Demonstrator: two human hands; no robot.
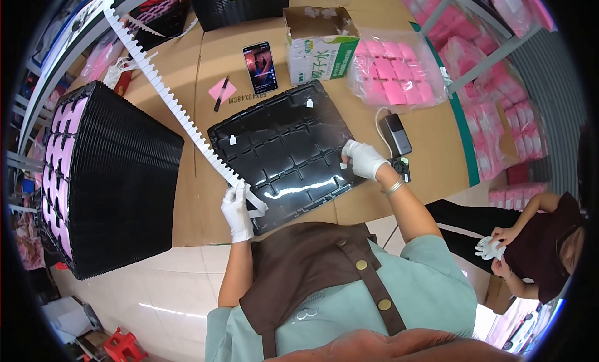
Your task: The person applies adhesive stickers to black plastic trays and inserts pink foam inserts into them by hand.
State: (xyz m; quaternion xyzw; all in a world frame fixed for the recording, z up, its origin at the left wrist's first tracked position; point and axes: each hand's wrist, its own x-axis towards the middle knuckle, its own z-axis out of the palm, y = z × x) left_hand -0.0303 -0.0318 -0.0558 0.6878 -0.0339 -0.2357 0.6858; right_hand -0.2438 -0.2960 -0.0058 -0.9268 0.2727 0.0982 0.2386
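Crowding the black tray [288,146] are a carton [317,57], phone [260,68] and power bank [395,135].

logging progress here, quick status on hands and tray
Left hand gripping strip. Right hand at right edge of tray. Tray on cardboard. Strip overlapping tray's left edge.

White gloves [365,160] contrast with a black, grid-patterned tray [290,148], with pink pieces [392,68] at one o'clock and a black-ribbed stack [125,187] at nine.
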